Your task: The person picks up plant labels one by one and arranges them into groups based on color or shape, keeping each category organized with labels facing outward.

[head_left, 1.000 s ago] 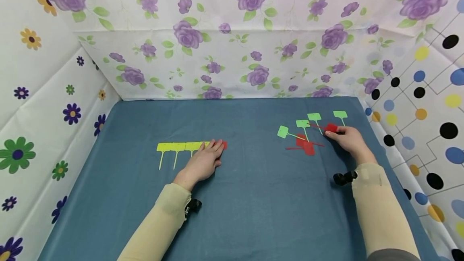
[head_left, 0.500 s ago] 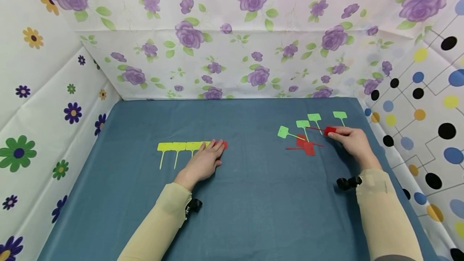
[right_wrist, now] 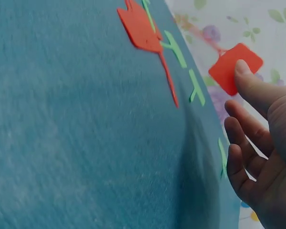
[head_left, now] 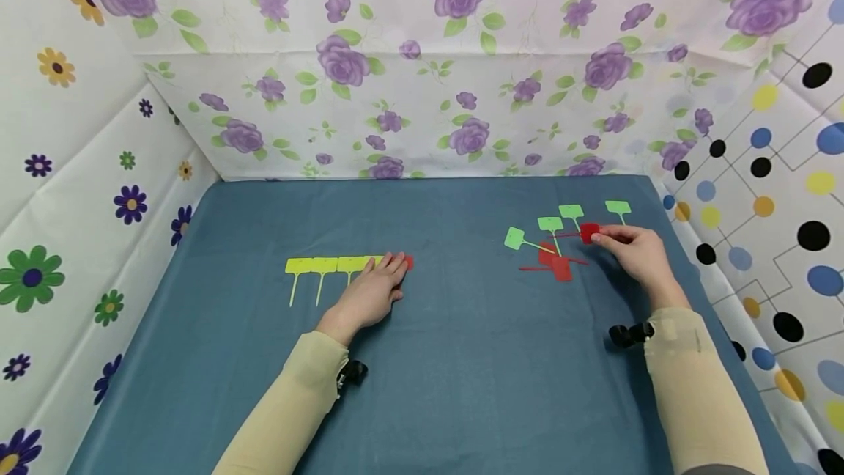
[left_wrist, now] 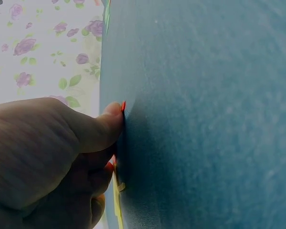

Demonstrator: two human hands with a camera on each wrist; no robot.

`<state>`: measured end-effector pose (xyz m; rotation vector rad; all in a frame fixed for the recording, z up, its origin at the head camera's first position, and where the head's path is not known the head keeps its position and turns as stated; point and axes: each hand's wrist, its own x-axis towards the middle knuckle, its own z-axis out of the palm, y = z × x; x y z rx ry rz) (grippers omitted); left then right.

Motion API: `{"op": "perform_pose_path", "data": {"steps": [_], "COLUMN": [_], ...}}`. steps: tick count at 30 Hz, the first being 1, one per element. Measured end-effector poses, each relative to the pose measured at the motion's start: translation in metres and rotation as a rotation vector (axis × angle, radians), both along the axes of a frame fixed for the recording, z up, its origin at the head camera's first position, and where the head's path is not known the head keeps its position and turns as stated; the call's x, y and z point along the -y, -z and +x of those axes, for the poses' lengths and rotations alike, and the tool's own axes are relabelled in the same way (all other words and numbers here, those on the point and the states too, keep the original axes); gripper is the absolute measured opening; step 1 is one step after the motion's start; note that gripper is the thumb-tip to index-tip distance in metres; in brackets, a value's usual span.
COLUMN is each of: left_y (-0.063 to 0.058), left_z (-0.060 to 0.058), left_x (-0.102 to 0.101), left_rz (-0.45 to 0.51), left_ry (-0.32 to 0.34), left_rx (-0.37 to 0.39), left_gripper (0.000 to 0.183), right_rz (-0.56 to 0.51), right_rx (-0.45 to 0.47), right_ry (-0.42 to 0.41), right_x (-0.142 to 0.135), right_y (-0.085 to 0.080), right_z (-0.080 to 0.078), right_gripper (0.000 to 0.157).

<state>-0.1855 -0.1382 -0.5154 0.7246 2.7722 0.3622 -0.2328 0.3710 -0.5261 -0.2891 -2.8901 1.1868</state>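
Note:
In the head view, several yellow plant labels (head_left: pixel 324 265) lie side by side in a row, stems toward me. A red plant label (head_left: pixel 410 263) sits at the row's right end, mostly under my left hand (head_left: pixel 369 295), whose extended fingers rest on it and the last yellow one. My right hand (head_left: pixel 639 255) pinches another red plant label (head_left: pixel 589 233) by its square head between thumb and forefinger, above the cloth. In the right wrist view this held label (right_wrist: pixel 235 68) shows its stem pointing away. Its other fingers are loosely bent.
Loose red plant labels (head_left: pixel 562 268) overlap in a small pile on the blue cloth (head_left: pixel 448 372) at right. Several green plant labels (head_left: pixel 550 223) lie around and behind them. A flowered backdrop (head_left: pixel 422 116) rises at the back, with patterned sheets at both sides.
My right hand shifts slightly rightward, then a little left and away from me with the red plant label, whose stem changes angle. My left hand stays in place on the row.

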Motion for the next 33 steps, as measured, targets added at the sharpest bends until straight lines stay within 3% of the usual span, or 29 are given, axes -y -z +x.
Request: {"op": "perform_pose_path", "data": {"steps": [8,16,33], "left_y": [-0.001,0.002,0.002], "left_z": [-0.001,-0.002,-0.001], "left_x": [0.0,0.001,0.003], "left_rz": [-0.001,-0.003,-0.017], "left_ry": [0.001,0.007,0.003], "left_rx": [0.003,-0.015,-0.008], "left_gripper": [0.06,0.06,0.06], "right_rz": [-0.004,-0.084,-0.185], "right_rx": [-0.092,-0.092,-0.124], "right_ry": [-0.074,-0.128,-0.244], "right_x": [0.015,0.041,0.108], "right_y": [-0.013,-0.027,-0.03], "right_z": [-0.001,0.0,-0.005], "right_gripper": [0.057,0.05,0.046]}}
